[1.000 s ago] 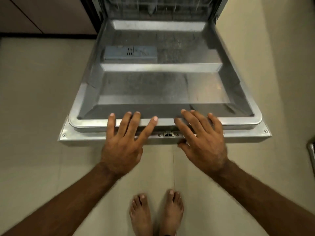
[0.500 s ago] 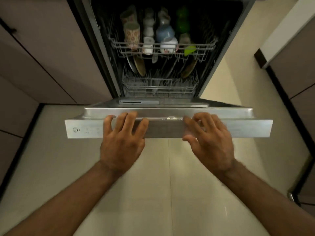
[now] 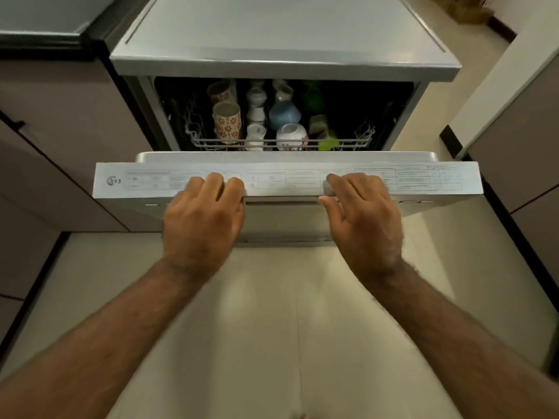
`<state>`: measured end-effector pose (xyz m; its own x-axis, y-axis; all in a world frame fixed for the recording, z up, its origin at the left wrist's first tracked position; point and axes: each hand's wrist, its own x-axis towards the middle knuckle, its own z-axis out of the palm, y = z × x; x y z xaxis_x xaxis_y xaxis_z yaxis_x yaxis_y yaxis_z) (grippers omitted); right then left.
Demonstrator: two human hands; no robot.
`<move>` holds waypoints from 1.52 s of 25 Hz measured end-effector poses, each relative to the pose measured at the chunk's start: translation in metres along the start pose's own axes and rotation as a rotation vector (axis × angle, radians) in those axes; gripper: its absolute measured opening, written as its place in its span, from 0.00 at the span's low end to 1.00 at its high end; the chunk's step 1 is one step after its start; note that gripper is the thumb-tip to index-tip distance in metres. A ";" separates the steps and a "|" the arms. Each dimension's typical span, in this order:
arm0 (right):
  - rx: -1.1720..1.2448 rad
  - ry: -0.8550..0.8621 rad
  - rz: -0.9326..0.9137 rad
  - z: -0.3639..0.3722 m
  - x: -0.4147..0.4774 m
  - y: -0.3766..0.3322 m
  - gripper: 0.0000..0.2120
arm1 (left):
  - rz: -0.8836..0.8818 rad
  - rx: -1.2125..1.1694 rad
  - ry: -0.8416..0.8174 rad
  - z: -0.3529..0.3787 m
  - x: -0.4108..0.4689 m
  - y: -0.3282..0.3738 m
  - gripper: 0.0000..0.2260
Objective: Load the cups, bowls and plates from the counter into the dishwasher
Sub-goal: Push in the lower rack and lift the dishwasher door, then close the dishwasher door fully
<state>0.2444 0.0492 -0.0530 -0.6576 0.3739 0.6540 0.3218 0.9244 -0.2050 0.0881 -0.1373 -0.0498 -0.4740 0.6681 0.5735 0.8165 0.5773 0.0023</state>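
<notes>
The dishwasher door [image 3: 136, 181] is raised most of the way, leaving a gap at the top. My left hand [image 3: 202, 219] and my right hand [image 3: 363, 216] both grip its top edge, fingers curled over the control strip. Through the gap I see the upper rack [image 3: 199, 140] holding a flowered cup [image 3: 227, 120], a blue bowl [image 3: 284, 114], a white floral bowl [image 3: 292, 135], white cups [image 3: 255, 133] and a green item [image 3: 328, 142]. The lower rack is hidden behind the door.
The dishwasher's flat grey top [image 3: 284, 31] is bare. Brown cabinets stand at the left [image 3: 60, 140] and at the right [image 3: 520, 131]. Beige tiled floor [image 3: 272, 328] lies under my arms.
The door has swung up from lying flat to nearly upright, pushed by both hands. My view has risen, and the lower rack has gone out of sight.
</notes>
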 end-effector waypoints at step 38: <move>0.061 -0.186 -0.087 0.115 0.113 0.067 0.34 | -0.184 -0.013 -0.169 0.113 0.126 -0.007 0.45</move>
<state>0.1135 0.1624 -0.0765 -0.7973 0.2948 0.5267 0.2203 0.9545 -0.2007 -0.0147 -0.0035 -0.0703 -0.6629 0.6215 0.4175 0.7147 0.6914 0.1055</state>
